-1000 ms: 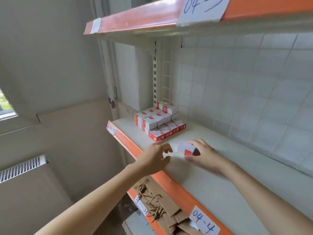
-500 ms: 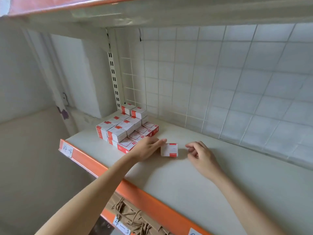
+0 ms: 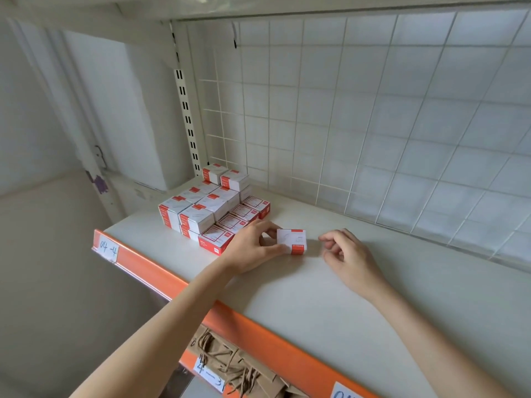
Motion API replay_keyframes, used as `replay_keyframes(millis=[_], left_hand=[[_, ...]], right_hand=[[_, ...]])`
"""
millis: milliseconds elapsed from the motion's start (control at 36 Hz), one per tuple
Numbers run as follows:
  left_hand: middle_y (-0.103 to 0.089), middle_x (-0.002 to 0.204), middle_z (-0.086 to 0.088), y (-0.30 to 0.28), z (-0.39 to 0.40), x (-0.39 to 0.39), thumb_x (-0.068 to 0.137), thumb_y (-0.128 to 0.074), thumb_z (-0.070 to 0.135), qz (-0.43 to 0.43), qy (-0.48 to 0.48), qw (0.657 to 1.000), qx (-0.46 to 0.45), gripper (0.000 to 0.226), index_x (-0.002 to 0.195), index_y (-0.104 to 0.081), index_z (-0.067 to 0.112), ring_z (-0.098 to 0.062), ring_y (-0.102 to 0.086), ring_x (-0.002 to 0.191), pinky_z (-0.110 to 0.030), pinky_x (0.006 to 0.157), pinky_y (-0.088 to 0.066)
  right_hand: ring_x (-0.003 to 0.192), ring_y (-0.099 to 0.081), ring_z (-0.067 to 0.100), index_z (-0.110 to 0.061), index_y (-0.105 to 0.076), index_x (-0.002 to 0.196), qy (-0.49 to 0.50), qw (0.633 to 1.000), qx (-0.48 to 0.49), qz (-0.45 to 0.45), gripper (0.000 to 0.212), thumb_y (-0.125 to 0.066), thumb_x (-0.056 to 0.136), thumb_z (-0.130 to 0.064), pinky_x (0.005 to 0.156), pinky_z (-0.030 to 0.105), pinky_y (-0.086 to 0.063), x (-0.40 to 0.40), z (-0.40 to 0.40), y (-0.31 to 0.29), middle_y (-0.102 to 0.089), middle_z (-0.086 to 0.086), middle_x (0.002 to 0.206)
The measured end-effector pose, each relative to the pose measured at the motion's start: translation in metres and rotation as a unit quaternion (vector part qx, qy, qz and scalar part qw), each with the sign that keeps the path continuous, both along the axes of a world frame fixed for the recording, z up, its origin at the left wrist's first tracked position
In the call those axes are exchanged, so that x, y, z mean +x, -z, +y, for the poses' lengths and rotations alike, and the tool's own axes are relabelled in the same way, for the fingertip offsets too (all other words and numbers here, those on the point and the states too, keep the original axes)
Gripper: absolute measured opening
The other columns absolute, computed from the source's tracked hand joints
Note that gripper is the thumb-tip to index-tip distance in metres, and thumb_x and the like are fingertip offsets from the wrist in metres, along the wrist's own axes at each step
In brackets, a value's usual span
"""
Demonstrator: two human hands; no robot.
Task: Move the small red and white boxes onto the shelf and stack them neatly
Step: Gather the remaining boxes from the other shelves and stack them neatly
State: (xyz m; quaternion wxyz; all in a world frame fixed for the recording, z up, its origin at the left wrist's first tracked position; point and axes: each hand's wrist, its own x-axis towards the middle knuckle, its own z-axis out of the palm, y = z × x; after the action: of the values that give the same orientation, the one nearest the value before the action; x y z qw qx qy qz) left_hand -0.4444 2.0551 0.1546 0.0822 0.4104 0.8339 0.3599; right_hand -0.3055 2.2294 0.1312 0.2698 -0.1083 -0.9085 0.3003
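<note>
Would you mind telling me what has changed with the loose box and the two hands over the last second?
The loose red and white box, held up between both hands a second ago, now lies on the shelf. The right hand has let go and drawn back, fingers loosely curled. The left hand has taken hold of the box's left side. The stack of boxes is unchanged.

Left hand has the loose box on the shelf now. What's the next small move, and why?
Probably slide the loose box left against the stacked boxes. The left hand pinches it on the shelf, apart from the stack's low front row; the right hand holds nothing.
</note>
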Motion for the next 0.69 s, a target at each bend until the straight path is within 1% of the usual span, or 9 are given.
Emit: replay_keyframes(millis=[83, 139, 250, 306, 361, 417, 472, 583, 694], left_hand=[[-0.059, 0.091, 0.007, 0.000, 0.001, 0.001, 0.075, -0.074, 0.047, -0.021, -0.043, 0.999, 0.002, 0.041, 0.099, -0.054, 0.020, -0.002, -0.051, 0.069, -0.013, 0.057, -0.036], [-0.057, 0.088, 0.004, 0.001, 0.003, 0.005, 0.071, -0.072, 0.056, 0.015, -0.065, 0.998, -0.019, 0.050, 0.092, -0.050, 0.017, -0.010, -0.051, 0.073, -0.020, 0.059, -0.036], [-0.045, 0.095, 0.001, -0.001, 0.009, 0.013, 0.067, -0.063, 0.072, 0.090, -0.048, 0.987, -0.122, 0.057, 0.084, -0.045, 0.019, -0.021, -0.052, 0.085, -0.030, 0.071, -0.037], [-0.044, 0.093, 0.001, -0.006, 0.006, 0.014, 0.073, -0.063, 0.066, 0.099, -0.011, 0.985, -0.139, 0.050, 0.085, -0.050, 0.020, -0.020, -0.050, 0.084, -0.028, 0.071, -0.035], [-0.049, 0.090, -0.002, -0.012, -0.001, 0.012, 0.079, -0.068, 0.050, 0.086, 0.047, 0.989, -0.112, 0.037, 0.093, -0.061, 0.016, -0.011, -0.045, 0.076, -0.025, 0.069, -0.034], [-0.055, 0.088, -0.006, -0.016, -0.010, 0.010, 0.082, -0.069, 0.035, 0.091, 0.107, 0.986, -0.094, 0.026, 0.102, -0.066, 0.018, -0.004, -0.042, 0.069, -0.022, 0.068, -0.035], [-0.058, 0.088, -0.004, -0.019, -0.017, 0.006, 0.084, -0.067, 0.031, 0.109, 0.138, 0.980, -0.093, 0.025, 0.107, -0.067, 0.022, -0.003, -0.043, 0.067, -0.020, 0.068, -0.036], [-0.055, 0.087, 0.004, -0.036, -0.034, -0.009, 0.087, -0.065, 0.029, 0.162, 0.154, 0.969, -0.100, 0.021, 0.105, -0.067, 0.020, 0.000, -0.046, 0.066, -0.022, 0.068, -0.042], [-0.062, 0.093, 0.000, -0.062, -0.059, -0.034, 0.087, -0.065, 0.023, 0.196, 0.133, 0.968, -0.085, 0.015, 0.100, -0.069, 0.016, -0.012, -0.057, 0.078, -0.026, 0.070, -0.048]], right_hand=[[0.073, -0.054, 0.003, -0.011, -0.065, 0.087, -0.008, 0.999, -0.003, 0.032, 0.011, -0.059, 0.080, -0.005, 0.065, 0.006, -0.039, 0.005, -0.008, -0.006, -0.058, -0.004, 0.080], [0.071, -0.055, 0.004, -0.013, -0.066, 0.086, -0.021, 1.000, 0.000, 0.023, 0.014, -0.054, 0.078, -0.015, 0.064, 0.009, -0.039, 0.006, -0.015, -0.009, -0.057, -0.008, 0.077], [0.070, -0.053, -0.006, -0.013, -0.065, 0.103, -0.051, 0.997, 0.017, -0.053, 0.019, -0.064, 0.084, -0.017, 0.068, 0.008, -0.037, -0.004, -0.022, -0.009, -0.049, -0.014, 0.085], [0.073, -0.053, 0.000, -0.016, -0.061, 0.112, -0.047, 0.993, 0.011, -0.104, 0.030, -0.066, 0.084, -0.025, 0.077, 0.018, -0.040, -0.012, -0.022, -0.013, -0.048, -0.009, 0.093], [0.082, -0.054, 0.008, -0.018, -0.057, 0.119, -0.032, 0.988, -0.008, -0.152, 0.040, -0.063, 0.083, -0.036, 0.085, 0.024, -0.042, -0.017, -0.022, -0.018, -0.047, -0.006, 0.100], [0.093, -0.051, 0.010, -0.020, -0.055, 0.120, -0.024, 0.983, -0.011, -0.183, 0.050, -0.060, 0.080, -0.049, 0.088, 0.025, -0.041, -0.023, -0.023, -0.024, -0.046, -0.007, 0.104], [0.103, -0.051, 0.012, -0.021, -0.053, 0.119, -0.010, 0.981, 0.002, -0.193, 0.054, -0.058, 0.078, -0.056, 0.091, 0.027, -0.040, -0.029, -0.027, -0.027, -0.048, -0.006, 0.110], [0.109, -0.051, 0.018, -0.015, -0.053, 0.116, 0.010, 0.982, 0.061, -0.181, 0.046, -0.063, 0.082, -0.043, 0.085, 0.025, -0.038, -0.045, -0.036, -0.030, -0.050, 0.000, 0.115], [0.101, -0.053, 0.020, -0.015, -0.056, 0.109, 0.014, 0.988, 0.073, -0.137, 0.036, -0.064, 0.082, -0.037, 0.077, 0.029, -0.038, -0.068, -0.049, -0.053, -0.053, -0.001, 0.107]])
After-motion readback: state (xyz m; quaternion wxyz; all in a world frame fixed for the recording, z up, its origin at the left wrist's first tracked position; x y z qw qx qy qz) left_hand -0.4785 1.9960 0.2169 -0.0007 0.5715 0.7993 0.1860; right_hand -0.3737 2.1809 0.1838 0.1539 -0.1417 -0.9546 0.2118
